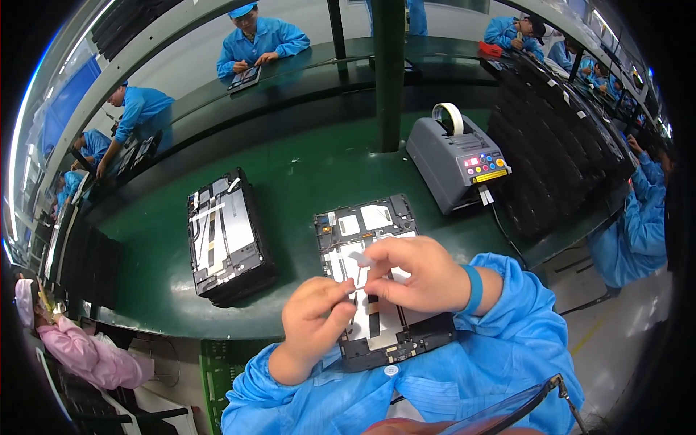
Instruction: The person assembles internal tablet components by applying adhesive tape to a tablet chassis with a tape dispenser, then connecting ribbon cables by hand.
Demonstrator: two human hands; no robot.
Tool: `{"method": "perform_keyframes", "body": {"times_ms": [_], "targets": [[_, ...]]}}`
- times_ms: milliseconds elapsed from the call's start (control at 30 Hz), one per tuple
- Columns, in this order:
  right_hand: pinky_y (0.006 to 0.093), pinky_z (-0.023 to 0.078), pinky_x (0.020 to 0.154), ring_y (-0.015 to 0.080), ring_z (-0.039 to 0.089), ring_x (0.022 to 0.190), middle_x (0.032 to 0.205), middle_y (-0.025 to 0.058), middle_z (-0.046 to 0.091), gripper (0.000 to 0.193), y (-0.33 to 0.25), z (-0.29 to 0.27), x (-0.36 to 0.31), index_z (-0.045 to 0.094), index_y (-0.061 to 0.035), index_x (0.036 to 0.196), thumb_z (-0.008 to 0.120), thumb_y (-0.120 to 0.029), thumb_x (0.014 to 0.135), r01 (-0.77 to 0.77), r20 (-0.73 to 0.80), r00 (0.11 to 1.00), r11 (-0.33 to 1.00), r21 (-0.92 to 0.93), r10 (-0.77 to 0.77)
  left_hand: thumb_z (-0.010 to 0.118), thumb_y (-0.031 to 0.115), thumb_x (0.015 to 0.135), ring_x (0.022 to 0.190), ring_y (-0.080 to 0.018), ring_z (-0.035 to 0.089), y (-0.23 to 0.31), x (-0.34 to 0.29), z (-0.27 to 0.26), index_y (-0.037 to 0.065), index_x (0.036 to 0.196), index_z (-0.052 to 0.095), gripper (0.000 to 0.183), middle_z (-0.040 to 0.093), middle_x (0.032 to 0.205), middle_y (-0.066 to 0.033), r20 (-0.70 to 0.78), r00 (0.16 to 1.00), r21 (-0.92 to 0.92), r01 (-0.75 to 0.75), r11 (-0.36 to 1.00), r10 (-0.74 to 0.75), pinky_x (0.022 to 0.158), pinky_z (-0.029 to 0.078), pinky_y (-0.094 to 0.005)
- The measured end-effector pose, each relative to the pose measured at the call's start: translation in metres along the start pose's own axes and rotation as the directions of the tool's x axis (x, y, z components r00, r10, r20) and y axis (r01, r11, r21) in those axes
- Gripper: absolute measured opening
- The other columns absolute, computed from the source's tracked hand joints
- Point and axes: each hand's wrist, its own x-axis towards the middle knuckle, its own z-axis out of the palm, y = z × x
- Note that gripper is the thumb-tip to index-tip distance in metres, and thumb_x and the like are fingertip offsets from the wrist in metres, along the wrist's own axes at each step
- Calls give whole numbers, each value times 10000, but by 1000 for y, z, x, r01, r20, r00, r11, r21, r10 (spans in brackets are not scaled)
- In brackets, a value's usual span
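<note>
A blue wristband sat behind the right hand, with a loose, creased blue sleeve beyond. A matching sleeve ended behind the left hand. Below both hands, the blue jacket bore a pale round button; dark-rimmed glasses showed lower still.

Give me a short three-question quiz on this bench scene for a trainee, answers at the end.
1. Multiple choice. The fingers of the left hand are over: A, a keyboard; B, an opened flat device; C, a roll of tape.
2. True or false: the grey machine stands to the left of the device stack.
3. Fill in: a blue band circles the wrist of the ____ hand.

Key: 1, B. 2, false; the grey machine stands to the right of the device stack. 3, right.
</note>
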Motion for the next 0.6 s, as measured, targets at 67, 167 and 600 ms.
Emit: {"method": "perform_keyframes", "body": {"times_ms": [67, 167, 600], "targets": [[326, 504, 649, 249, 656, 719, 770, 90, 656, 312, 6, -2, 12, 537, -48, 1034, 683, -61, 758, -20, -22, 1000, 999, -50, 19, 704, 102, 751, 682, -255, 593, -18, 4, -1, -15, 886, 672, 181, 639, 788, -116, -89, 995, 183, -34, 983, 51, 621, 465, -325], [322, 505, 673, 249, 650, 754, 804, 103, 646, 366, 27, 1, 33, 532, -34, 1083, 684, -44, 751, -79, -15, 997, 996, -52, 78, 699, 102, 727, 749, -294, 584, -34, 14, -9, -10, 922, 660, 229, 626, 829, -127, -138, 984, 444, -36, 895, 108, 676, 470, -357], [388, 488, 782, 354, 580, 925, 1083, 162, 520, 381, 66, 23, 85, 503, -10, 1125, 580, 54, 757, 135, 295, 954, 957, -255, -56, 703, 181, 686, 904, -306, 532, -43, 22, -16, 69, 908, 667, 251, 563, 955, -111, 39, 995, 664, -92, 742, 88, 756, 444, -402]]}}
